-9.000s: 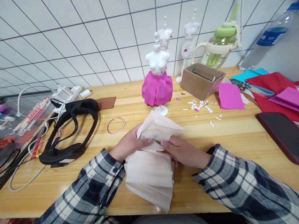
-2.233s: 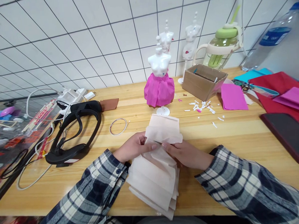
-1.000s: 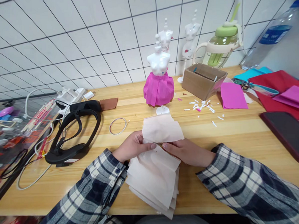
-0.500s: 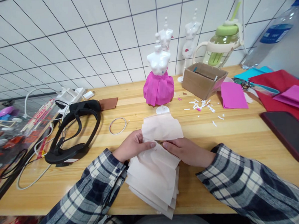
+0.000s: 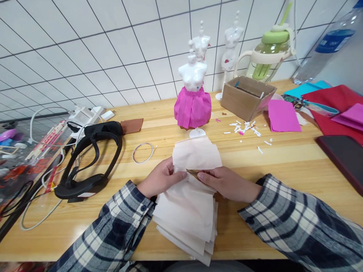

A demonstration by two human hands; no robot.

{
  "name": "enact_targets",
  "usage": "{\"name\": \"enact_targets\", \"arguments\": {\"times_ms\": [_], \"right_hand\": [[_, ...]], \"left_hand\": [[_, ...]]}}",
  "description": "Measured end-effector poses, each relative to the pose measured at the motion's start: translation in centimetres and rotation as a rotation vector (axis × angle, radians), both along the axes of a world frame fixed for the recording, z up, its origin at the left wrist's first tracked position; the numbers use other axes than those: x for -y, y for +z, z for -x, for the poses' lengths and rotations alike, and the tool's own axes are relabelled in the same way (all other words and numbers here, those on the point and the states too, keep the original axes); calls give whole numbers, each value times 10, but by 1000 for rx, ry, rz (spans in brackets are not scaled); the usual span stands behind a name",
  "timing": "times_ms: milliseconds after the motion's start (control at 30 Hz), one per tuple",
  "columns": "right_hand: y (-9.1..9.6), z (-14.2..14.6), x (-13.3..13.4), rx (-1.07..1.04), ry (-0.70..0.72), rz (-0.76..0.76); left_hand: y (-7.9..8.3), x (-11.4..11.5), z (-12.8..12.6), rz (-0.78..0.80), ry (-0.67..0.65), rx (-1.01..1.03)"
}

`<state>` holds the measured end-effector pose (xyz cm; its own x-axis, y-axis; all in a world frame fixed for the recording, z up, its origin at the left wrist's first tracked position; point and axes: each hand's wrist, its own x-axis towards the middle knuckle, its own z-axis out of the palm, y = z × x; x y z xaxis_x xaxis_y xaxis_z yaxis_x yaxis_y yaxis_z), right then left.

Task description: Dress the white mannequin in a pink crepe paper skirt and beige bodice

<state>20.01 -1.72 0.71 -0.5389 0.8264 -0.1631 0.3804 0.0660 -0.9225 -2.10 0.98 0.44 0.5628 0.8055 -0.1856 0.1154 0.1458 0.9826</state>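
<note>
My left hand (image 5: 161, 177) is closed on the left edge of a pale pinkish layered crepe-paper piece (image 5: 188, 208), with the thumb pressed on top. My right hand (image 5: 228, 183) pinches slim brass-coloured tweezers (image 5: 192, 172), whose pointed tip lies against the paper near my left thumb. An upper flap of the paper spreads away from me above the tip, and several overlapping layers hang toward the table's front edge. Beyond the paper stands a small white mannequin (image 5: 192, 72) in a bright pink gathered skirt (image 5: 192, 108). The fingers beneath the paper are hidden.
Two more white mannequins stand behind, beside a cardboard box (image 5: 243, 98) and a green-lidded jug (image 5: 271, 50). White paper scraps (image 5: 246, 127) lie before the box. A phone (image 5: 351, 163) is at right; a black headset (image 5: 91, 165) and wire coil (image 5: 142, 152) are at left.
The tweezers' tip has come further into view and shifted slightly left across the paper. My left thumb has drawn back a little to the left, and the upper flap has moved slightly.
</note>
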Motion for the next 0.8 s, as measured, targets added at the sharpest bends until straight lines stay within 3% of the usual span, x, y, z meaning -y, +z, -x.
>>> {"name": "enact_targets", "arguments": {"times_ms": [300, 433, 800], "right_hand": [[-2, 1, 1, -54, -4, -96], [-7, 3, 1, -29, 14, -172], [-10, 4, 0, 43, 7, -207]], "left_hand": [[-1, -1, -2, -222, -68, -119], [-2, -1, -2, -263, -86, -122], [-3, -2, -2, -304, -114, -130]]}}
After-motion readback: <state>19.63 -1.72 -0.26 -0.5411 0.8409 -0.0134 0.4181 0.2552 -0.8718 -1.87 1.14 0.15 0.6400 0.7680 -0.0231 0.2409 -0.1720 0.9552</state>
